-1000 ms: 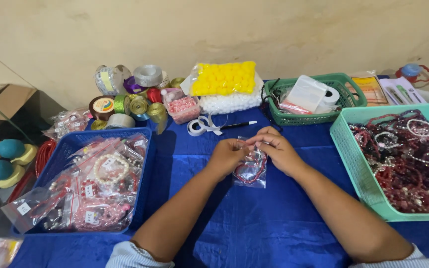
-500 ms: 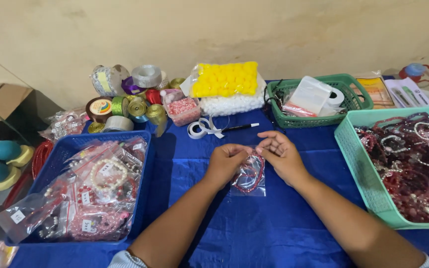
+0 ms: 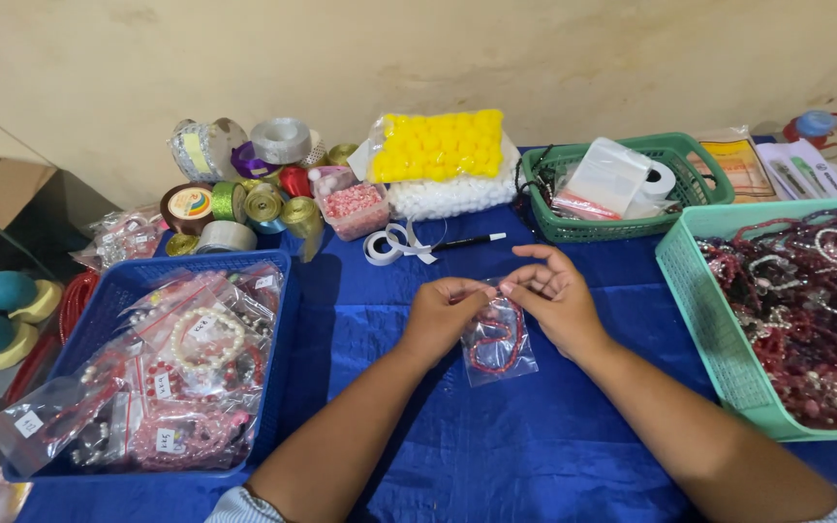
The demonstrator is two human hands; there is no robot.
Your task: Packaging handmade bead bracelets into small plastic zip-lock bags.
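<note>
Two hands meeting at mid-tabletop over a small clear bag (image 3: 498, 339) of red beads, forearms running in from the near edge. Left hand (image 3: 443, 315) curled shut, pinching the bag's top left corner; right hand (image 3: 556, 300) pinching the top right between thumb and forefinger, other fingers fanned loose. Held so, apparently, to keep the mouth taut and level while the body of the bag lies flat on the blue cloth (image 3: 496, 446), weight carried by the tabletop rather than the fingers.

Plenty of bare cloth between the forearms and toward the near edge; likewise a free strip just beyond the knuckles. Tighter at the sides: blue basket (image 3: 278, 320) of bagged bracelets close along the left edge, near the left forearm but apart from it; teal basket (image 3: 704, 320) heaped with dark red and pearl strands at the right edge, near the right wrist. Each set within easy reach of its own hand, seemingly loose stock on one side and packed stock on the other.

Farther off, past the free strip: a loop of white ribbon (image 3: 394, 242) and a black pen (image 3: 467, 241) lying flat, then a small tub of pink beads (image 3: 353, 205). Along the far edge against the wall: ribbon spools (image 3: 244, 199) clustered at the left, a yellow pom-pom pack (image 3: 438, 145) resting on a white one at centre, a green basket (image 3: 675, 165) with a tape roll and plastic sleeve at the right. Bulky supplies pushed back, leaving the middle free for handwork.
</note>
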